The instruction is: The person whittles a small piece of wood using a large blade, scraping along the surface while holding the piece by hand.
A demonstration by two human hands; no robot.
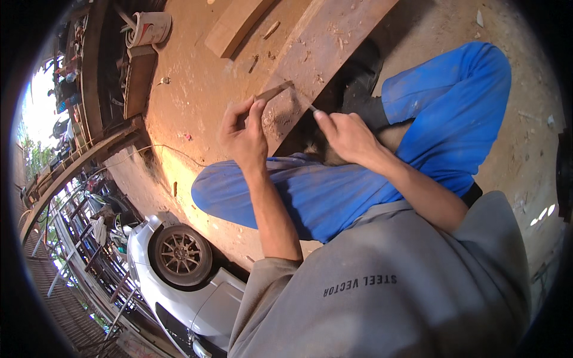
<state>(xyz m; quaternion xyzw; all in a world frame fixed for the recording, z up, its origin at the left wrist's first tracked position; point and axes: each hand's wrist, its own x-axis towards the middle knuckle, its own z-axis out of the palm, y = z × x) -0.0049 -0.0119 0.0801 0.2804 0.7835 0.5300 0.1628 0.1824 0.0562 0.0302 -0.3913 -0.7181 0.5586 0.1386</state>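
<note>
My left hand (247, 134) is raised over the near end of a wooden plank (334, 45). Its thumb and fingers pinch a thin, flat brown strip (276, 90), perhaps wood or metal. My right hand (351, 138) is closed round a slim tool (307, 103) with a narrow shaft, partly blurred. The tool's tip points at the strip's far end; whether they touch I cannot tell. Wood shavings and dust lie on the plank below.
My crossed legs in blue trousers (459, 101) flank the plank. A thick wooden beam (236, 30) lies beyond it on the dusty floor. At the far left stands a white bucket (149, 30). A silver car (206, 298) is at the lower left.
</note>
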